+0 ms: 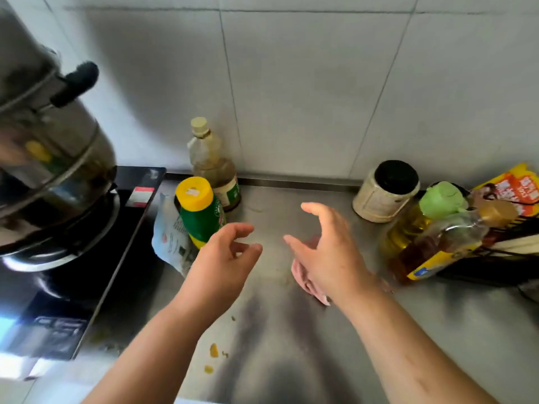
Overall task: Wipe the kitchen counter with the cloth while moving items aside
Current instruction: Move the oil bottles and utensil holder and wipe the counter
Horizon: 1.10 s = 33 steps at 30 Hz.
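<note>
A crumpled pink cloth (303, 279) lies on the steel counter (291, 345), mostly hidden under my right hand (329, 252). That hand hovers above it with fingers spread and holds nothing. My left hand (224, 260) hangs over the counter with loosely curled fingers, empty, just right of a green bottle with a yellow cap (199, 211) and a white pouch (172, 243). Yellow food crumbs (213, 350) dot the counter near its front edge.
A clear bottle with a beige cap (213, 164) stands by the tiled wall. A black induction hob (87, 272) carries a steel pot (49, 170) at left. At right are a white jar with a black lid (385, 191), oil bottles (420, 234) and a red-yellow packet (513, 188).
</note>
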### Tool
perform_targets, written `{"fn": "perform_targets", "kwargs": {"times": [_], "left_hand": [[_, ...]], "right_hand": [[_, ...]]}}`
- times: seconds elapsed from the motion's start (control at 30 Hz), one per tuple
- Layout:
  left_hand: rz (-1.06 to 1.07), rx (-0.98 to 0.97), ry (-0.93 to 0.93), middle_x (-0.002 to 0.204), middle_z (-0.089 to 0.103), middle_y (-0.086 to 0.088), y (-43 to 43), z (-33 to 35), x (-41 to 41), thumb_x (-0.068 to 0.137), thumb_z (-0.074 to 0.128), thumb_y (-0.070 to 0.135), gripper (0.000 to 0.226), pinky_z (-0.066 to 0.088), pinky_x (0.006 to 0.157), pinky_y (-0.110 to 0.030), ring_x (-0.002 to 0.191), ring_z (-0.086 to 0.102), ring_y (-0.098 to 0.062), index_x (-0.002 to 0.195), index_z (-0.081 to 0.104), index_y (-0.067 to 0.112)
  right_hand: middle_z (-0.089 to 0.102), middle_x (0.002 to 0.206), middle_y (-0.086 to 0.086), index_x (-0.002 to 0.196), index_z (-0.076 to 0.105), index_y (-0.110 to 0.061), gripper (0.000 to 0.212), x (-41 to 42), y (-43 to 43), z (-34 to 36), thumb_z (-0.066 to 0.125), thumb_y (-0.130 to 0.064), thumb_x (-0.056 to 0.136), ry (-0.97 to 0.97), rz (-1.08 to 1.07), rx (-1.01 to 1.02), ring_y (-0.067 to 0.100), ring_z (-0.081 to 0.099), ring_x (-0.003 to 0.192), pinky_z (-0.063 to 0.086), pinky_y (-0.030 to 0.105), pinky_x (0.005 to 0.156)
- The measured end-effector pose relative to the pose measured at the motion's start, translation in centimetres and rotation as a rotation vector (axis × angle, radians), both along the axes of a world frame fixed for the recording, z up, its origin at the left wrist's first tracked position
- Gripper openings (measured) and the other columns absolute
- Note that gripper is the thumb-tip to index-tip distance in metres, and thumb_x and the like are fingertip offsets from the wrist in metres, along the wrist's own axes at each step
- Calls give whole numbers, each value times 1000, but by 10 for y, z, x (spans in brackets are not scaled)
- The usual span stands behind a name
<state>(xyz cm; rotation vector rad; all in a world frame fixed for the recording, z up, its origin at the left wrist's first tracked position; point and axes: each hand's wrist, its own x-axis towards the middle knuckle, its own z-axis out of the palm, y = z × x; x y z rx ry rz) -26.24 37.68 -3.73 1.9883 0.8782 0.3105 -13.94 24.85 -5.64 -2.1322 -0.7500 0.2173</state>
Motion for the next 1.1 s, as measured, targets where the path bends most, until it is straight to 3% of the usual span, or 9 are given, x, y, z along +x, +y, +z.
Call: {"fn": "perform_targets", "kwargs": {"times": [0.07, 0.23, 0.3, 0.4, 0.5, 0.67, 0.8, 0.93, 1.1], "left_hand": [[23, 37, -47, 96, 64, 11, 6, 11, -17, 85, 63, 36, 27, 43, 59, -6, 80, 60, 5, 111, 57, 41], [233, 380, -198, 100, 51, 21, 27, 32, -59, 81, 60, 38, 33, 47, 72, -23, 87, 55, -3, 114, 53, 40], [327, 505, -150, 112, 50, 13, 42, 30, -70, 81, 62, 37, 43, 47, 88, -31, 106, 51, -11, 122, 51, 30], [332, 425, 131, 133, 50, -6, 68, 17, -76, 82, 64, 40, 59, 34, 105, -38, 126, 41, -24, 133, 48, 14], [249, 321, 349, 119, 61, -12, 85, -1, -71, 86, 57, 46, 49, 41, 94, -40, 115, 53, -32, 119, 58, 10], [214, 270, 395, 90, 64, -10, 103, -20, -67, 97, 36, 38, 36, 42, 64, -34, 77, 54, -26, 84, 57, 11], [202, 310, 346, 87, 63, -10, 106, -25, -67, 98, 37, 34, 35, 43, 67, -35, 84, 58, -31, 85, 60, 10], [116, 278, 282, 83, 68, -9, 93, -18, -63, 98, 37, 33, 36, 50, 70, -42, 81, 63, -29, 93, 64, 8], [-4, 256, 154, 71, 68, -7, 61, 9, -40, 98, 39, 33, 35, 54, 73, -46, 71, 67, -28, 78, 61, 13]], "right_hand": [[55, 128, 4, 133, 44, -26, 67, -14, 23, -7, 73, -45, 75, 79, 91, -16, 24, 54, 120, 43, 47, 100], [35, 149, 3, 146, 26, -22, 104, -34, 84, -5, 77, -56, 62, 243, 204, -62, 17, 34, 136, 33, 37, 112], [32, 150, 5, 148, 21, -21, 111, -40, 109, -2, 77, -59, 60, 235, 199, -76, 22, 32, 138, 32, 38, 112], [35, 148, 7, 147, 23, -23, 111, -49, 143, 1, 79, -60, 58, 181, 133, -66, 27, 34, 136, 34, 42, 111], [32, 150, 7, 149, 17, -28, 116, -55, 163, -5, 79, -61, 57, 191, 92, -111, 32, 34, 136, 35, 46, 110], [61, 120, -1, 128, 39, -33, 81, -58, 167, -15, 82, -45, 60, 248, 47, -51, 29, 60, 107, 50, 40, 87], [59, 95, -10, 119, 44, -34, 70, -56, 147, -19, 79, -43, 59, 264, -58, -21, 25, 63, 95, 51, 34, 78], [65, 105, -9, 121, 43, -35, 72, -53, 111, -24, 80, -43, 59, 320, -142, 20, 21, 63, 97, 53, 39, 85], [66, 105, -9, 116, 48, -34, 74, -45, 54, -16, 75, -51, 50, 350, -233, 69, 18, 63, 97, 52, 40, 87]]}}
